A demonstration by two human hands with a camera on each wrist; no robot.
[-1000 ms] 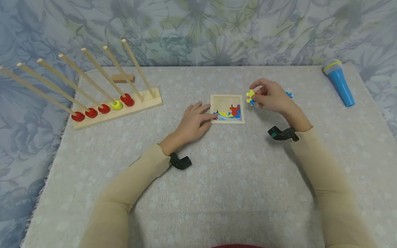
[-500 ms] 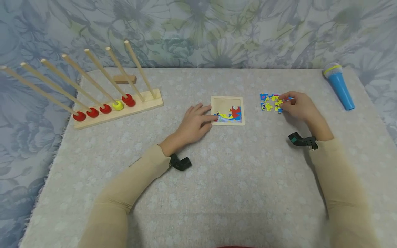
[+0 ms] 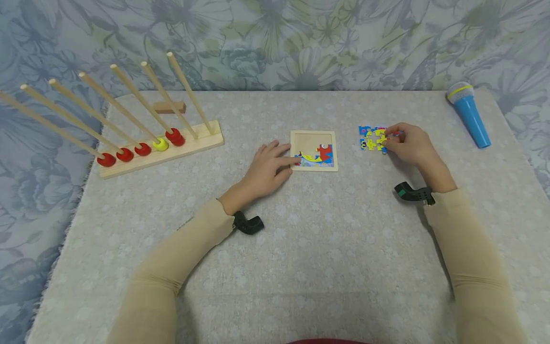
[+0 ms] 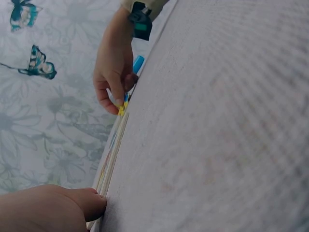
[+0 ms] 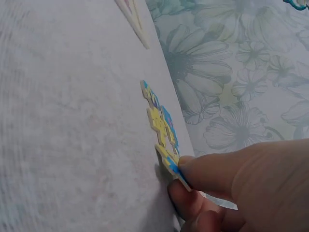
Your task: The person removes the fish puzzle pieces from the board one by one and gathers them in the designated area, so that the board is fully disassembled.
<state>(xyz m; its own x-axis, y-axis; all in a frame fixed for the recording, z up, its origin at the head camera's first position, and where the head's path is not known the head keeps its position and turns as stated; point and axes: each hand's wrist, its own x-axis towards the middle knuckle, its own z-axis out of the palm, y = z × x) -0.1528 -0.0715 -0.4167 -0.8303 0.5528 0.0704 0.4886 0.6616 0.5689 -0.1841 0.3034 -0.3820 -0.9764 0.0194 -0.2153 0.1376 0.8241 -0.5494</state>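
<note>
My right hand (image 3: 410,145) pinches a yellow-and-blue puzzle piece (image 5: 170,163) between thumb and fingers, with one end tilted up in the right wrist view. Right beside it lie several more puzzle pieces (image 3: 366,131), blue and yellow, close together on the cloth. The wooden puzzle frame (image 3: 315,133) lies to their left, its lower part filled with joined pieces in red, yellow and blue. My left hand (image 3: 268,171) rests at the frame's left edge, fingers spread, the index fingertip on its lower left corner. In the left wrist view my left thumb (image 4: 89,203) touches the frame's side.
A wooden stand (image 3: 189,143) with tall pegs and red and yellow beads occupies the left of the table. Behind it lies a small wooden block (image 3: 169,107). At the far right is a blue toy microphone (image 3: 471,119). A patterned wall covering (image 3: 275,43) rises behind the table.
My right hand has moved right, away from the frame, carrying the puzzle piece down to the loose pieces. My left hand has stayed on the frame.
</note>
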